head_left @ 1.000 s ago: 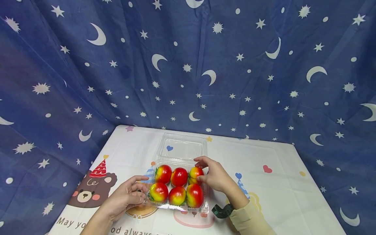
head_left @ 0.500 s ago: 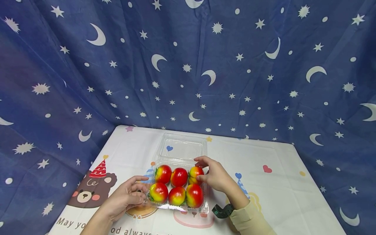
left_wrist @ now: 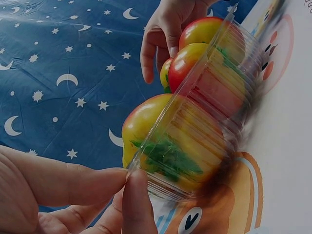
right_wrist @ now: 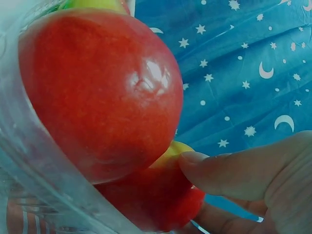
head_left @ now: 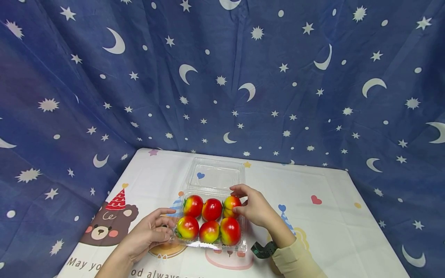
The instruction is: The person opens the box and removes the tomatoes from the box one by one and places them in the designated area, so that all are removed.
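A clear plastic clamshell box [head_left: 246,247] lies unfolded on the table, its lid [head_left: 220,175] laid back behind it. Several shiny red-and-yellow fruits with green leaves fill its base in two rows. My left hand [head_left: 149,233] pinches the box's left rim between thumb and finger, beside the front left fruit [left_wrist: 161,117]. With thumb and fingers, my right hand [head_left: 255,208] grips the back right fruit [head_left: 231,204]. In the right wrist view the thumb presses on that fruit, partly hidden behind the front right one [right_wrist: 102,92].
A white printed cloth [head_left: 333,227] covers the table, with a bear, hearts and lettering on it. A dark blue curtain [head_left: 215,116] with moons and stars hangs behind and to the sides. The right wrist wears a dark band [head_left: 263,250].
The back right fruit sits a touch higher between the right hand's fingers. Box, left hand and other fruits stay where they were.
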The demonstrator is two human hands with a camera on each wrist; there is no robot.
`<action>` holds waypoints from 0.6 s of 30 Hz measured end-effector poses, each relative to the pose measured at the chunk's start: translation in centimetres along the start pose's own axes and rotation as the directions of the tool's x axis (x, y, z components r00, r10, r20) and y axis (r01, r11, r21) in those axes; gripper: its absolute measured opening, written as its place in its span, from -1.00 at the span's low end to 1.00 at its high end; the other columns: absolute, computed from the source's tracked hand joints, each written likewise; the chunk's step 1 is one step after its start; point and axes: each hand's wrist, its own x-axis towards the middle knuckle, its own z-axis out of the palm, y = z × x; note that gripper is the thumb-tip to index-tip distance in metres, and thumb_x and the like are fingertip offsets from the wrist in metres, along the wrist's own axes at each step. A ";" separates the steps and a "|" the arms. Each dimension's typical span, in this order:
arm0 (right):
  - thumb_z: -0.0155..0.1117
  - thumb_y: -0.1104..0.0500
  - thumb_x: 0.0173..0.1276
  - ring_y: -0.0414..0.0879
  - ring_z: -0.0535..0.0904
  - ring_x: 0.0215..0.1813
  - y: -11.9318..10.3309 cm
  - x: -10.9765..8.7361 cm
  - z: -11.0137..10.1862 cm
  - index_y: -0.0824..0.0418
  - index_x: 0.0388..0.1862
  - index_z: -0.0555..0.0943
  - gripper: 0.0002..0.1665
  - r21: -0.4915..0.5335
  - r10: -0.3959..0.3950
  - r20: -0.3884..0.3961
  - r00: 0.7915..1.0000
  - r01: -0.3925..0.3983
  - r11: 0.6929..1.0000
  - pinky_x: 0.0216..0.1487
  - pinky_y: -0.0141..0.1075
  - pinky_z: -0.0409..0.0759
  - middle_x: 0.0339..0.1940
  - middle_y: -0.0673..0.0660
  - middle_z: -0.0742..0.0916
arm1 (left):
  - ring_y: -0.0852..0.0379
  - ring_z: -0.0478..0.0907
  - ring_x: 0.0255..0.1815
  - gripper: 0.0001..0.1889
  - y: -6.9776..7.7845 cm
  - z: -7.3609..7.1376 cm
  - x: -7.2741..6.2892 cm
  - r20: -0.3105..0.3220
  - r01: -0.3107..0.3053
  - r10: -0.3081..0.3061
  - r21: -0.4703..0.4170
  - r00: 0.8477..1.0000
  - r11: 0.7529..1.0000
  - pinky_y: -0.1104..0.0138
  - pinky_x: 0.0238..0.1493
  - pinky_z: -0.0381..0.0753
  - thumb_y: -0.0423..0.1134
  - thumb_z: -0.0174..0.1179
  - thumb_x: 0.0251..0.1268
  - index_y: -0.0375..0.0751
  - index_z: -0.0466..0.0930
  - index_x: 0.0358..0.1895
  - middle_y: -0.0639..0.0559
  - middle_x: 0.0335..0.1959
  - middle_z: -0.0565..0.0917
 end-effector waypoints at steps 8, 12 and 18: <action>0.58 0.34 0.28 -0.02 0.69 0.18 -0.2 0.0 -0.2 0.04 0.38 0.62 -0.31 -0.003 -0.016 -0.033 0.999 0.016 1.000 0.19 -0.06 0.79 0.15 0.02 0.80 | 0.12 0.69 -0.19 -0.09 0.0 0.0 0.0 -0.003 0.005 -0.005 -0.004 1.000 1.000 0.22 -0.05 0.85 -0.53 0.32 0.22 -0.37 0.09 0.63 -0.05 -0.04 0.62; 0.59 0.34 0.27 -0.03 0.69 0.19 -0.3 0.0 -0.3 -0.02 0.35 0.63 -0.32 0.005 -0.020 -0.041 0.999 0.020 1.000 0.19 -0.07 0.79 0.15 0.02 0.80 | 0.12 0.70 -0.19 -0.10 0.0 0.0 0.0 0.001 0.003 -0.003 -0.005 1.000 1.000 0.22 -0.05 0.85 -0.53 0.32 0.22 -0.37 0.09 0.63 -0.05 -0.04 0.62; 0.58 0.36 0.27 -0.04 0.70 0.19 -0.4 -0.1 -0.4 -0.04 0.34 0.64 -0.31 0.027 -0.010 -0.054 0.998 0.012 1.000 0.18 -0.10 0.79 0.15 -0.01 0.80 | 0.13 0.70 -0.18 -0.10 0.0 0.0 0.0 0.002 0.002 -0.002 -0.005 1.000 1.000 0.23 -0.06 0.85 -0.53 0.32 0.23 -0.38 0.10 0.63 -0.05 -0.04 0.62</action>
